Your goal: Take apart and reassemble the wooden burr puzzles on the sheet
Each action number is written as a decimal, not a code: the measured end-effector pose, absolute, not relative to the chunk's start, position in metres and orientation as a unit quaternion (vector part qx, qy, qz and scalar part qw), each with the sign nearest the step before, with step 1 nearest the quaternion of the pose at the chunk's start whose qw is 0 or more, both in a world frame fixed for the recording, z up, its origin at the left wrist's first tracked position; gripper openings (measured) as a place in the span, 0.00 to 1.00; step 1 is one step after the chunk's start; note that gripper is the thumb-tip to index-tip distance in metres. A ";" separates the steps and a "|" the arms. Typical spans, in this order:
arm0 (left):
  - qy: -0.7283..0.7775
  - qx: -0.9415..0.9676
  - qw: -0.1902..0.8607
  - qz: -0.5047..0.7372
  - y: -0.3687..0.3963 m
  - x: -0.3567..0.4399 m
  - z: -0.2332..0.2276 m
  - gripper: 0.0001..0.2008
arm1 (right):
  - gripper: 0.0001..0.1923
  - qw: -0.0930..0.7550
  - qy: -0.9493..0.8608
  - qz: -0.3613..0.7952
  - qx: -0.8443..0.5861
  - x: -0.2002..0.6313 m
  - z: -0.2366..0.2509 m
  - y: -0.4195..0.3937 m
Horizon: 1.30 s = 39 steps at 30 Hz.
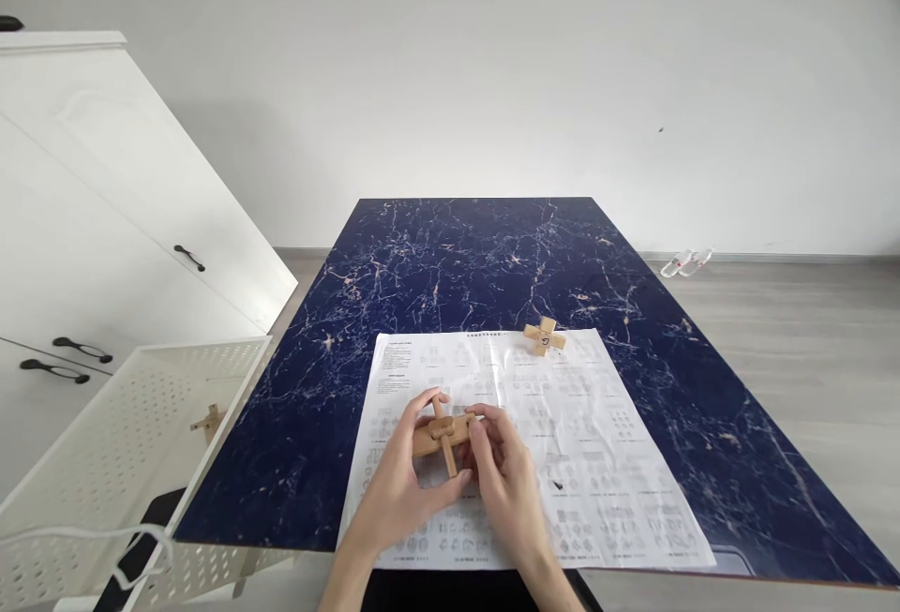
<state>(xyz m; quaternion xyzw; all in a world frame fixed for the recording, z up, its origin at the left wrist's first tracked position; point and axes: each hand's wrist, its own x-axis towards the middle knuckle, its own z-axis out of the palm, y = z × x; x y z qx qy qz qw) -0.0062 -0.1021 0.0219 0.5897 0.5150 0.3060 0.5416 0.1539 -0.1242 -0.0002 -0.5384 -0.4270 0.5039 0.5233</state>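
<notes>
Both my hands hold a wooden burr puzzle [442,434] of crossed sticks just above a printed instruction sheet [597,443]. My left hand [400,485] grips its left side, thumb under the sticks. My right hand [507,481] pinches its right end with the fingertips. A second, smaller wooden cross puzzle [544,335] rests on the sheet's far edge, well beyond both hands.
The sheet lies on a dark blue marbled table [492,265]. A white perforated basket [127,443] stands at the table's left edge with one wooden puzzle [208,421] inside. White cabinets [91,218] stand further left. Plastic bottles [687,262] lie on the floor at the far right.
</notes>
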 end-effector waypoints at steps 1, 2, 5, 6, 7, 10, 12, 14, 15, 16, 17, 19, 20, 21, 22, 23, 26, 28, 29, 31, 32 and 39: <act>0.516 0.586 0.543 0.308 -0.102 -0.007 0.021 0.43 | 0.22 0.526 -0.419 0.510 -0.537 0.153 0.000 -0.124; 0.518 0.584 0.543 0.311 -0.102 -0.007 0.021 0.44 | 0.22 0.530 -0.408 0.519 -0.533 0.153 0.002 -0.125; 0.509 0.578 0.550 0.323 -0.102 -0.010 0.020 0.43 | 0.22 0.539 -0.380 0.542 -0.521 0.151 0.007 -0.124; 0.500 0.575 0.560 0.325 -0.102 -0.011 0.020 0.41 | 0.22 0.541 -0.377 0.546 -0.517 0.150 0.009 -0.124; 0.489 0.571 0.574 0.324 -0.101 -0.012 0.020 0.39 | 0.22 0.542 -0.377 0.548 -0.513 0.150 0.011 -0.123; 0.463 0.550 0.618 0.319 -0.098 -0.015 0.022 0.33 | 0.22 0.543 -0.394 0.541 -0.507 0.152 0.014 -0.122; 0.463 0.535 0.626 0.328 -0.096 -0.016 0.023 0.32 | 0.21 0.546 -0.417 0.514 -0.513 0.155 0.014 -0.124; 0.476 0.522 0.618 0.346 -0.094 -0.017 0.023 0.33 | 0.21 0.539 -0.447 0.479 -0.530 0.158 0.013 -0.126; 0.481 0.514 0.615 0.355 -0.094 -0.017 0.022 0.33 | 0.20 0.527 -0.466 0.464 -0.538 0.159 0.012 -0.127; 0.483 0.505 0.617 0.361 -0.093 -0.017 0.020 0.33 | 0.19 0.511 -0.487 0.453 -0.544 0.160 0.011 -0.128; 0.481 0.495 0.624 0.366 -0.093 -0.018 0.018 0.34 | 0.18 0.493 -0.509 0.444 -0.548 0.161 0.010 -0.129; 0.470 0.471 0.646 0.374 -0.092 -0.018 0.014 0.35 | 0.17 0.462 -0.552 0.427 -0.546 0.161 0.009 -0.129; 0.464 0.462 0.655 0.377 -0.092 -0.018 0.012 0.35 | 0.17 0.449 -0.573 0.420 -0.542 0.161 0.008 -0.129; 0.461 0.457 0.659 0.380 -0.092 -0.018 0.011 0.36 | 0.17 0.438 -0.590 0.414 -0.538 0.162 0.007 -0.129; 0.460 0.455 0.660 0.382 -0.092 -0.018 0.011 0.36 | 0.17 0.426 -0.603 0.412 -0.534 0.162 0.007 -0.129; 0.462 0.456 0.658 0.380 -0.092 -0.018 0.012 0.36 | 0.17 0.414 -0.613 0.413 -0.531 0.162 0.006 -0.129; 0.474 0.466 0.650 0.369 -0.094 -0.016 0.019 0.34 | 0.18 0.393 -0.616 0.435 -0.526 0.163 0.002 -0.129; 0.478 0.470 0.645 0.365 -0.095 -0.015 0.024 0.32 | 0.18 0.391 -0.612 0.446 -0.523 0.164 0.000 -0.129; 0.478 0.473 0.644 0.364 -0.096 -0.014 0.025 0.32 | 0.18 0.392 -0.610 0.450 -0.522 0.164 -0.001 -0.129; 0.477 0.477 0.645 0.359 -0.096 -0.014 0.026 0.31 | 0.17 0.396 -0.606 0.454 -0.520 0.165 -0.001 -0.129; 0.477 0.479 0.644 0.358 -0.096 -0.014 0.025 0.31 | 0.17 0.397 -0.604 0.456 -0.520 0.165 -0.002 -0.129; 0.482 0.499 0.630 0.349 -0.096 -0.017 0.019 0.34 | 0.17 0.394 -0.602 0.453 -0.526 0.167 -0.003 -0.130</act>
